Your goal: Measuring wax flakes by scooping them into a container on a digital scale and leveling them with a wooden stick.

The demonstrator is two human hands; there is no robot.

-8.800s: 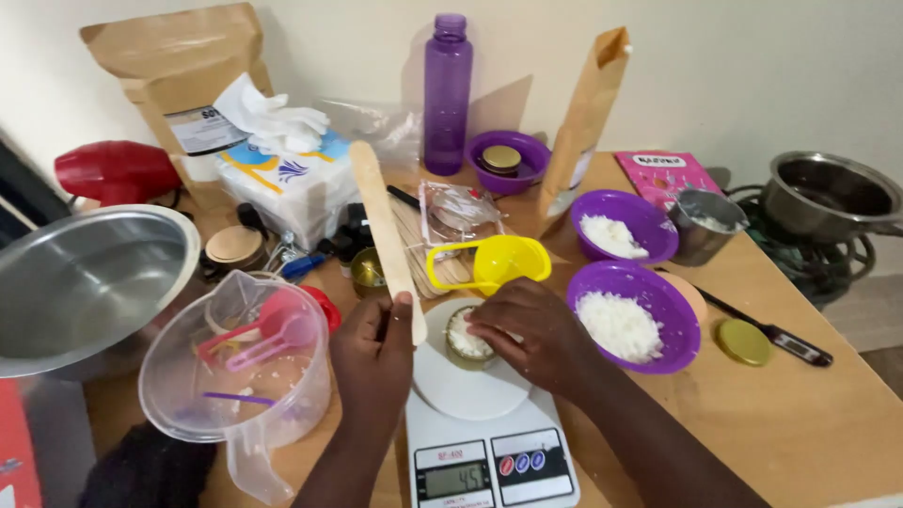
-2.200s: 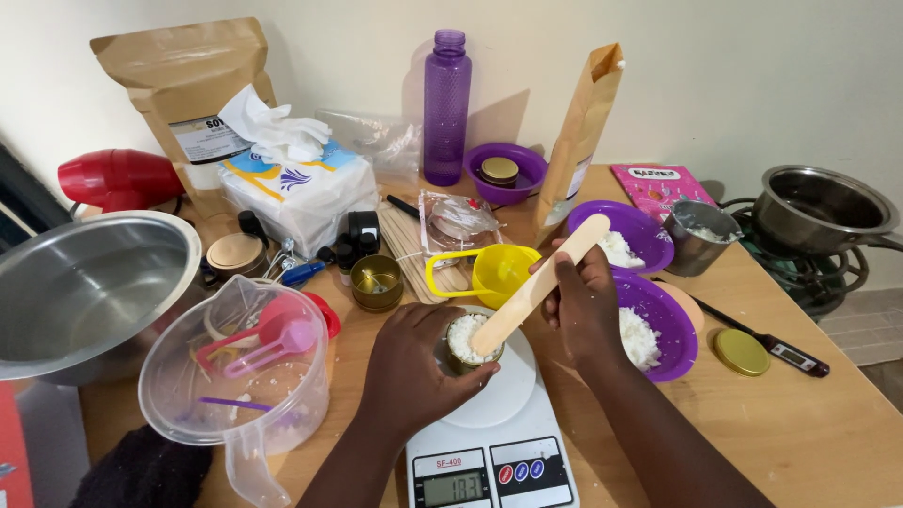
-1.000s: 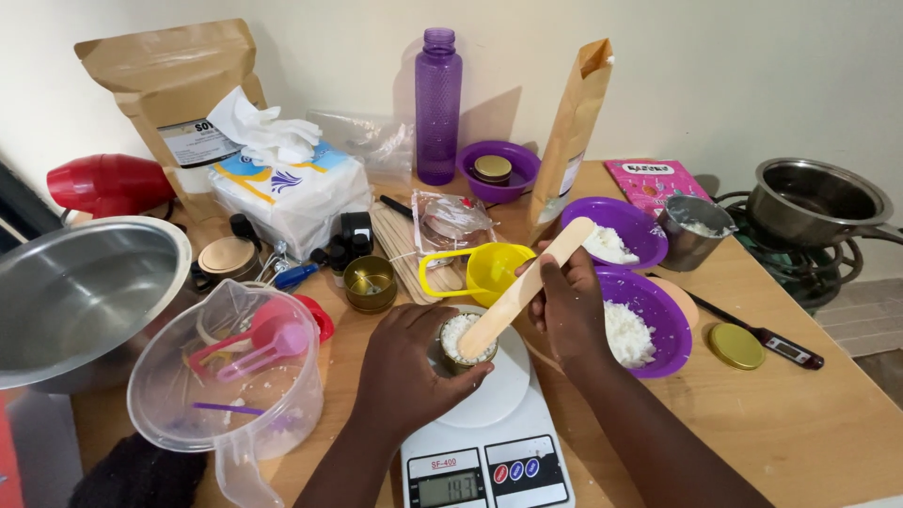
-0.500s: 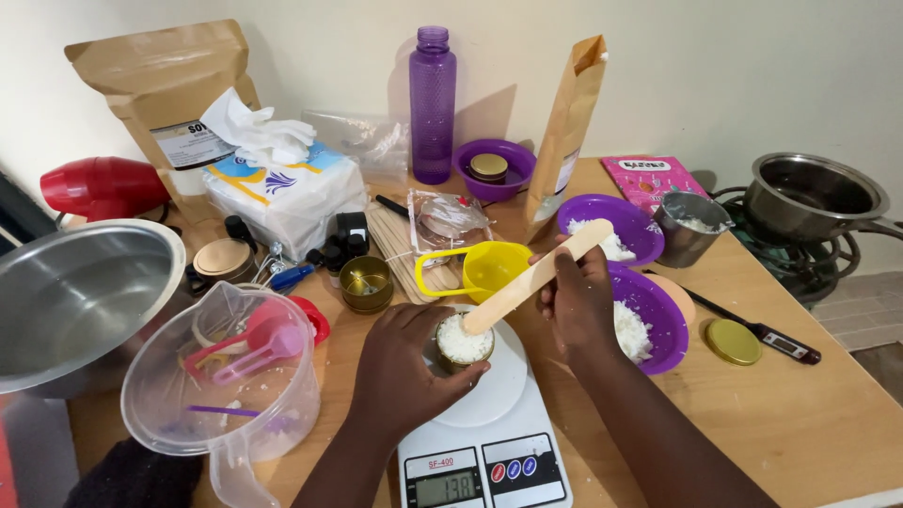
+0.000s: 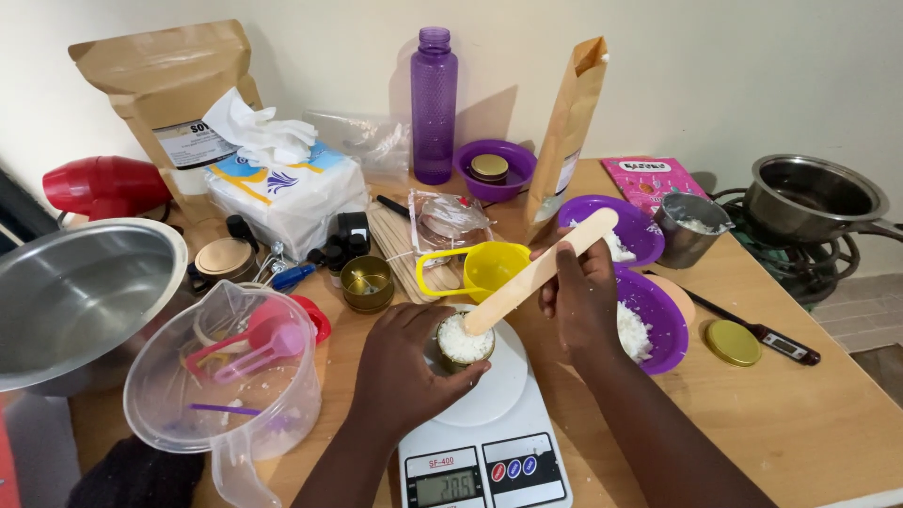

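Gripping the small tin of white flakes (image 5: 463, 341) on the kitchen scale (image 5: 482, 414) at the table's near edge, your left hand (image 5: 404, 362) wraps it; your right hand (image 5: 583, 292) clamps one wooden spatula (image 5: 536, 273), slanting up-right from the tin. Three purple bowls (image 5: 658, 329) stand behind.

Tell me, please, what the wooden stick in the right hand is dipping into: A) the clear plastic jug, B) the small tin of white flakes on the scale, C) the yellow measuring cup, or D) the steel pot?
B: the wooden stick in the right hand ends in the small tin of white flakes, which the left hand steadies on the white kitchen scale.
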